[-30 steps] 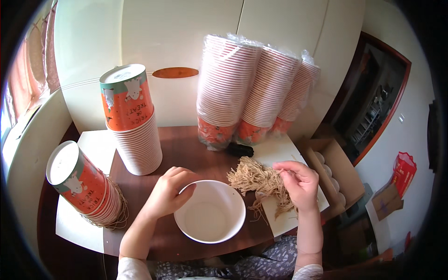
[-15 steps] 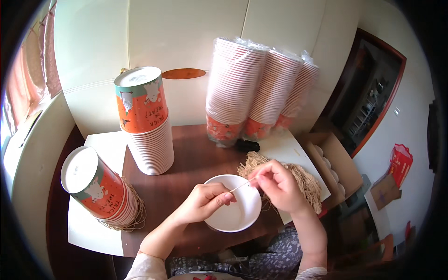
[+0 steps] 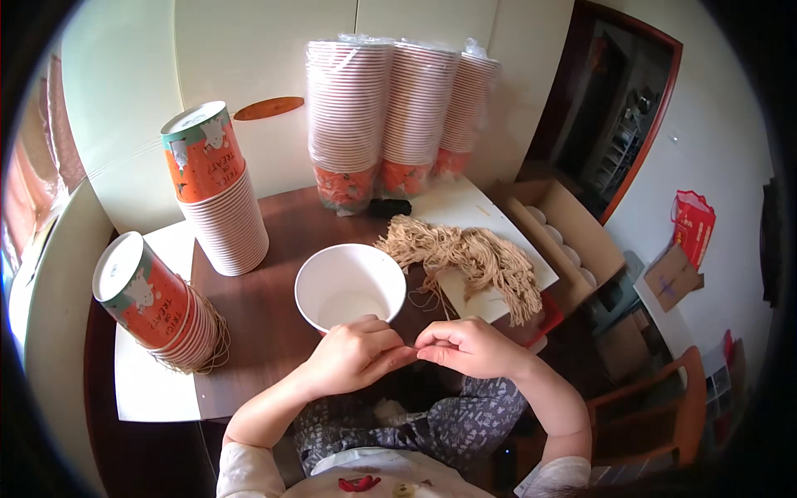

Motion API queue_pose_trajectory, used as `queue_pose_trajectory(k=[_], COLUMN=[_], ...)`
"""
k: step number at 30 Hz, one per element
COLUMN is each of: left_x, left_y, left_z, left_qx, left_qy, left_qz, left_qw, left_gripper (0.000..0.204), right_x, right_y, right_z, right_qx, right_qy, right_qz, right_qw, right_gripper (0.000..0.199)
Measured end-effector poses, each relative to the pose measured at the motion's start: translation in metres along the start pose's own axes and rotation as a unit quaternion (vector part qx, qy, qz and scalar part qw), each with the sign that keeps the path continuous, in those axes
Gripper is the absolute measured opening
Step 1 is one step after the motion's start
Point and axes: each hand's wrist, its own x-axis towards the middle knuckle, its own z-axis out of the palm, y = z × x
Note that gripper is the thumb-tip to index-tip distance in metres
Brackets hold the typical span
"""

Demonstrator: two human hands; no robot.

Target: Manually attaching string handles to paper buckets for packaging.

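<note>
Nearest the camera, the person's lap, covered in dark patterned fabric (image 3: pixel 432 423), fills the lower centre, with both forearms entering from the lower edge. The left hand (image 3: pixel 353 357) and the right hand (image 3: pixel 469 349) meet at the near edge of the table, fingertips touching each other. Both hands are closed in a pinch, thumb against forefinger, apparently on a thin tan string (image 3: pixel 436 307) that runs from the right hand up toward the bundle beyond; the string itself is too fine to be seen between the fingers.

Directly behind the hands, a white paper bowl (image 3: pixel 349 286) stands upright and open on the dark brown wooden table (image 3: pixel 266 324); the left-hand knuckles lie just at its near rim. To the right of the bowl, a loose bundle of tan strings (image 3: pixel 465 257) lies across a white sheet (image 3: pixel 490 220), part of it trailing off the sheet's near edge.

At the left edge, a stack of orange printed paper cups (image 3: pixel 154 303) is tilted on its side on another white sheet (image 3: pixel 154 390). Farther back, a second stack of the same cups (image 3: pixel 217 195) stands inverted and upright.

At the far side of the table, against the pale wall, three tall plastic-wrapped stacks of cups (image 3: pixel 398 108) stand side by side, with a small black object (image 3: pixel 388 207) at their base. To the right, off the table, an open cardboard box (image 3: pixel 560 236) holds white round items.
</note>
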Motion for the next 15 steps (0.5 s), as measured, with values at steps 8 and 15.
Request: queue_pose_trajectory(k=[8, 15], left_x=[-0.039, -0.08], left_y=[-0.003, -0.049], left_z=[0.002, -0.002], left_qx=[0.058, 0.085], left_qy=[0.2, 0.322], left_qz=[-0.107, -0.221], left_qw=[0.972, 0.917], left_gripper=[0.011, 0.023], right_x=[-0.04, -0.056], right_y=[0.006, 0.024], right_z=[-0.027, -0.042], right_qx=[0.115, 0.186], right_qy=[0.151, 0.219], right_qz=[-0.093, -0.119], right_qw=[0.978, 0.95], right_gripper=[0.008, 0.006])
